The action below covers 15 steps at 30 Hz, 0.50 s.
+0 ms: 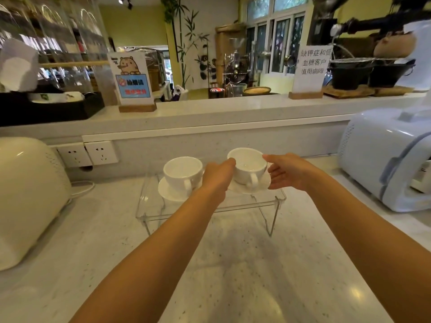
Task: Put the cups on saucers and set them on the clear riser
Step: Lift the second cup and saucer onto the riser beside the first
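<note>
A clear riser [265,201] stands on the pale counter. On its left half a white cup [182,171] sits on a white saucer [166,191], handle towards me. A second white cup [248,165] rests on its saucer [261,186] over the riser's right half. My left hand [217,176] grips this saucer's left edge, thumb near the cup rim. My right hand [288,172] holds the saucer's right edge, with its thumb at the cup rim. Whether that saucer touches the riser I cannot tell.
A cream appliance [25,197] stands at the left and a light blue appliance [384,159] at the right. Wall sockets [88,153] sit behind the riser. A raised ledge [210,113] carries two sign stands and a black tray.
</note>
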{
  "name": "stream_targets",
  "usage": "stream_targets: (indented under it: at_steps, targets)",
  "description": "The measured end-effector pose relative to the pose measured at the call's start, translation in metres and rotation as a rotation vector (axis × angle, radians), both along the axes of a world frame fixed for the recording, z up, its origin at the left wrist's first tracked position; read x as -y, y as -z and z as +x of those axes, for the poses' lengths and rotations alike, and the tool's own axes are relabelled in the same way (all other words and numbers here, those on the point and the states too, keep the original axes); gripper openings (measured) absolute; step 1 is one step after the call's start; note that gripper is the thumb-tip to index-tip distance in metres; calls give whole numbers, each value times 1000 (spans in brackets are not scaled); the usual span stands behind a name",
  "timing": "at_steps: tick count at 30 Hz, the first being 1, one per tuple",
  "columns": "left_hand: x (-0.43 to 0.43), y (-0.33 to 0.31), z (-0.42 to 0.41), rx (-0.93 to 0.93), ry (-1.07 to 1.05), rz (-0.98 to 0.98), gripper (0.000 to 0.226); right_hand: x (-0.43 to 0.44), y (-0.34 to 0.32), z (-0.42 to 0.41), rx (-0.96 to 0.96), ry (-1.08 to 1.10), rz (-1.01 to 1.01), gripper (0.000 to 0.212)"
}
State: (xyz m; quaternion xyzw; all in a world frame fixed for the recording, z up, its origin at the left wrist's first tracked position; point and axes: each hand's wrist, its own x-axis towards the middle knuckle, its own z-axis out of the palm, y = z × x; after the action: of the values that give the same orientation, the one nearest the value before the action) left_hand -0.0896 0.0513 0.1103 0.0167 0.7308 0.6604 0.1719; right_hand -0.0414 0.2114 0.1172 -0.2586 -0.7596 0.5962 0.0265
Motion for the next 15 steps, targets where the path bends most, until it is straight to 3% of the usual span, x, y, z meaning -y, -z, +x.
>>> stream_targets:
  at_steps: [8, 15]
  targets:
    - [-6, 7, -15, 2, -21, -101, 43, 0, 4, -17, 42, -2, 155, 44]
    - [-4, 9, -22, -83, 105, -335, 49, -1, 5, -23, 75, -52, 279, 47]
